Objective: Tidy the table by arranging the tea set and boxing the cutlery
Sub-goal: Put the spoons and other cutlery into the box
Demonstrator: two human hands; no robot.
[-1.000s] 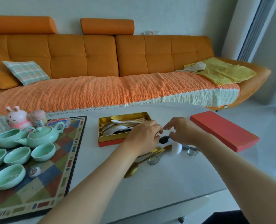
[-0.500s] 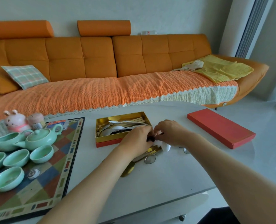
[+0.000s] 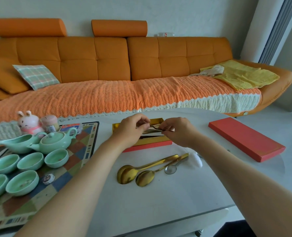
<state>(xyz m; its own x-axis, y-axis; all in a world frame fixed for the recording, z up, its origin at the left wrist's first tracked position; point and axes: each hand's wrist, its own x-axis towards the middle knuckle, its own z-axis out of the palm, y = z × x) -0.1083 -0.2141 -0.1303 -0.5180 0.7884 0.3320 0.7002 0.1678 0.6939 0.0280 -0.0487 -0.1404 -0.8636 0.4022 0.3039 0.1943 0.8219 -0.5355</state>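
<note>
My left hand [image 3: 131,130] and my right hand [image 3: 177,130] hover together over the open gold-lined cutlery box [image 3: 152,143], both pinching a thin dark utensil [image 3: 156,128] between them. Pale cutlery lies in the box, mostly hidden by my hands. In front of the box, two gold spoons [image 3: 133,171] and a small silver spoon [image 3: 171,169] rest on the white table [image 3: 159,202], beside a white piece [image 3: 197,161]. The box's red lid [image 3: 246,138] lies to the right. A mint-green teapot [image 3: 56,141], pitcher [image 3: 20,144] and several cups [image 3: 56,158] stand on the patterned mat [image 3: 78,151] at left.
A pink rabbit figure [image 3: 29,123] and a small jar [image 3: 49,123] stand at the mat's back edge. An orange sofa [image 3: 107,65] with a plaid cushion and yellow cloth runs behind the table. The table's front edge curves near my right forearm.
Both hands have risen from the loose cutlery on the table and moved back over the open box, carrying the thin dark utensil. The gold spoons, hidden before, lie uncovered.
</note>
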